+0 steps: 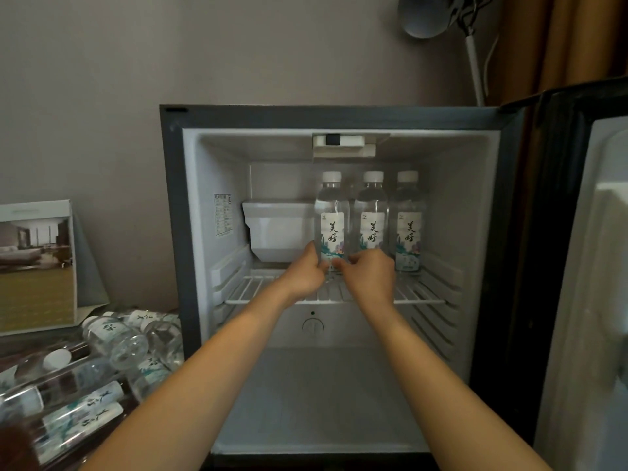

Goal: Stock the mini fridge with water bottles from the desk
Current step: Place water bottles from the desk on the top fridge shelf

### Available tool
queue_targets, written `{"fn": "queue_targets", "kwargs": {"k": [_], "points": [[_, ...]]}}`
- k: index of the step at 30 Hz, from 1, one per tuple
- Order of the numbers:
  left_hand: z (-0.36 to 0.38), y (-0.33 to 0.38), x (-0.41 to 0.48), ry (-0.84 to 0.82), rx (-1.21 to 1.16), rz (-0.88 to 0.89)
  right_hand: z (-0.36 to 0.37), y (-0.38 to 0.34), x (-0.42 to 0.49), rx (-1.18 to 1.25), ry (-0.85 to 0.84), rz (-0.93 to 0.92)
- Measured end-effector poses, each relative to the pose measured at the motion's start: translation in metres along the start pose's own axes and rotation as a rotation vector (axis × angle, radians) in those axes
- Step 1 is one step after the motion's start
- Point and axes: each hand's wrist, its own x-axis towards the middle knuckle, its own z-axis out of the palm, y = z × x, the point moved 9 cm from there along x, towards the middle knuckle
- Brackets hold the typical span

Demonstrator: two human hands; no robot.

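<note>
The mini fridge (339, 117) stands open in front of me. Three water bottles stand upright at the back of its wire shelf (421, 294): a left bottle (332, 215), a middle bottle (373, 212) and a right bottle (409, 219). My left hand (302, 277) and my right hand (368, 277) both reach in and grip the base of the left bottle from either side. Several more water bottles (112, 338) lie on their sides on the desk (20, 443) at the lower left.
A white ice compartment (277, 229) fills the shelf's back left. The fridge door (584, 283) hangs open on the right. A framed card (35, 266) stands on the desk beside the fridge. A lamp (431, 18) and curtain (560, 42) are behind.
</note>
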Motion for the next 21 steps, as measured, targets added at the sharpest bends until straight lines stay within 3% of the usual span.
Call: {"fn": "queue_targets", "kwargs": {"k": [8, 14, 17, 21], "points": [[-0.032, 0.018, -0.049, 0.182, 0.044, 0.047, -0.024, -0.024, -0.029, 0.121, 0.05, -0.079], [-0.063, 0.026, -0.121, 0.184, -0.022, 0.163, 0.013, -0.038, -0.075, 0.581, -0.252, 0.035], [-0.09, 0.01, -0.166, 0.239, -0.044, 0.157, 0.038, -0.045, -0.105, 0.622, -0.387, 0.072], [-0.128, -0.024, -0.215, 0.389, -0.054, 0.043, 0.083, -0.056, -0.151, 0.499, -0.65, 0.086]]}}
